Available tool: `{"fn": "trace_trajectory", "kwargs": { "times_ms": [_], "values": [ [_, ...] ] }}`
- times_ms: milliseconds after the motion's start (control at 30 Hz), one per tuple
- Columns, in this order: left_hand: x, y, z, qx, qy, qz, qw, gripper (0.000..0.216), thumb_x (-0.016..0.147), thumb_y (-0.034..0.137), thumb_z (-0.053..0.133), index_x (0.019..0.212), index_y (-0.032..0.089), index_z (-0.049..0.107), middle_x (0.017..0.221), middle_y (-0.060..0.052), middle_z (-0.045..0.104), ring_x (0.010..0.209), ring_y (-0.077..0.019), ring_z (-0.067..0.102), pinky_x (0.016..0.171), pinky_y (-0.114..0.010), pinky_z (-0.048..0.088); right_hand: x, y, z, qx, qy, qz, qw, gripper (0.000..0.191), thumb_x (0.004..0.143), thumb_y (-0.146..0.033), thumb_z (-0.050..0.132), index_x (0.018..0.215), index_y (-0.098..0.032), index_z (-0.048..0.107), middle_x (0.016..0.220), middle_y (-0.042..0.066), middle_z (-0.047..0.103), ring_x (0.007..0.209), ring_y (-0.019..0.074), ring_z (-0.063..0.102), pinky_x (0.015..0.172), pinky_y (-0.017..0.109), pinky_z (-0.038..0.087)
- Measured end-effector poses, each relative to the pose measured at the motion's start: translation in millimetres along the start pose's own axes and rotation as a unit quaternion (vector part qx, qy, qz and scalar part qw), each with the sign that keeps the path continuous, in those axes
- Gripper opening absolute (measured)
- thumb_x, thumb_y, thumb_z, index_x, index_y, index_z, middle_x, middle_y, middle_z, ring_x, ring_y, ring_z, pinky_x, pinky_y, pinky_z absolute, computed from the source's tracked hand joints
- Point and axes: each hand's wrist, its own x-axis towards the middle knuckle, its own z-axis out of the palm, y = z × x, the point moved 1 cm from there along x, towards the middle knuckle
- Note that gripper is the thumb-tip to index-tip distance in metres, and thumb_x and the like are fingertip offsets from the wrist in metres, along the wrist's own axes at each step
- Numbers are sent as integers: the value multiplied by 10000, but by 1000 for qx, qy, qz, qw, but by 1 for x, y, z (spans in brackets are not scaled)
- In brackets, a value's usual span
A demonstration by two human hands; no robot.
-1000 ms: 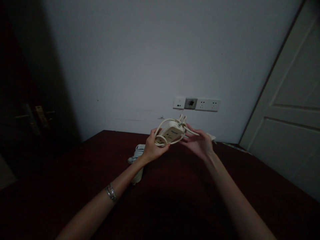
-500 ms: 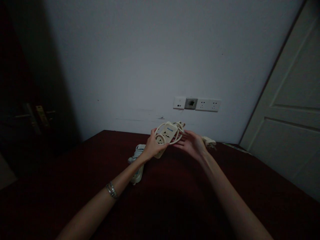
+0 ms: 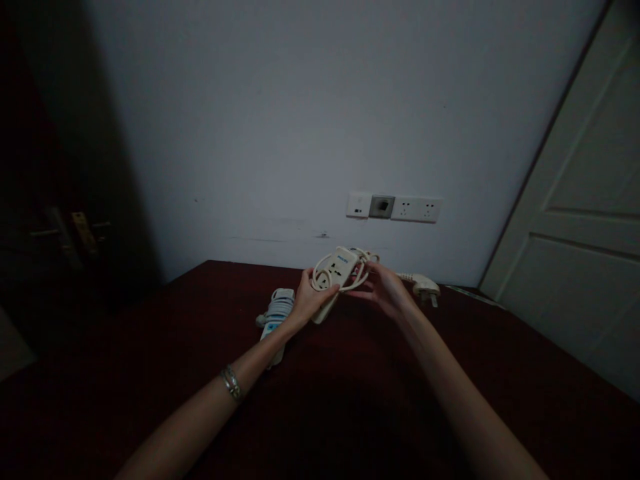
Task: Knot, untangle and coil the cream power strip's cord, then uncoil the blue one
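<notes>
My left hand point(image 3: 309, 298) is closed around the lower left side of a white power strip point(image 3: 341, 265), its thumb over a loop of the cord. The strip is tilted, with its sockets facing me. Its white cord point(image 3: 361, 283) lies in loose loops around it. My right hand point(image 3: 384, 288) pinches the cord loops at the strip's right side, the fingertips partly hidden. Beyond that hand, a white plug point(image 3: 427, 289) hangs on the cord with its prongs pointing down. Left of my left hand, a second power strip point(image 3: 274, 331) wrapped in its grey-white cord lies on the table, partly behind my forearm.
The dark red table point(image 3: 330, 400) reaches back to a pale wall point(image 3: 280, 133). Wall sockets point(image 3: 415, 210) and a grey wall plate point(image 3: 382, 207) sit just above it. A white panelled door point(image 3: 585, 220) stands at the right, and a door handle point(image 3: 45, 233) shows in the dark at left.
The plug has swung out to the right and now shows its prongs. My right fingers have closed in on the cord loops. The held strip has shifted slightly down and right.
</notes>
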Motion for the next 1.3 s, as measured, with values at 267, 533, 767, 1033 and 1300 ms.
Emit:
{"fn": "trace_trajectory", "kwargs": {
  "times_ms": [267,533,767,1033,1300],
  "values": [
    [0,5,6,11,-84,-54,995,540,602,407,740,1023,153,517,1045,-131,625,975,-254,592,843,-387,456,2,-2,-4,12,19,-1,1000,88,801,-183,486,787,-187,573,738,41,654,689,158,617,643,365,561],
    [-1,2,-1,72,11,-50,996,732,580,495,737,1131,163,389,1120,-155,579,1032,-258,567,851,-385,438,2,1,-2,50,7,-9,999,109,792,-179,472,787,-188,580,730,30,633,677,173,617,608,397,563],
    [6,6,-2,33,-68,-78,994,608,582,450,743,1058,150,513,1098,-130,609,997,-254,581,864,-390,455,7,9,-5,90,25,10,996,88,751,-158,480,776,-197,554,738,33,645,690,180,631,655,422,552],
    [-1,22,-4,-72,-163,-77,981,453,678,348,683,1092,185,598,1073,-78,650,978,-240,602,914,-419,455,4,13,-3,127,54,-14,990,80,742,-199,488,776,-210,560,741,20,638,666,176,619,635,411,547],
    [-12,26,3,-90,-127,-122,980,471,668,321,689,1097,154,587,1038,-99,656,953,-252,606,867,-415,472,6,12,-4,109,58,10,992,79,773,-223,484,777,-204,561,734,14,624,652,162,614,561,333,543]
  ]
}}
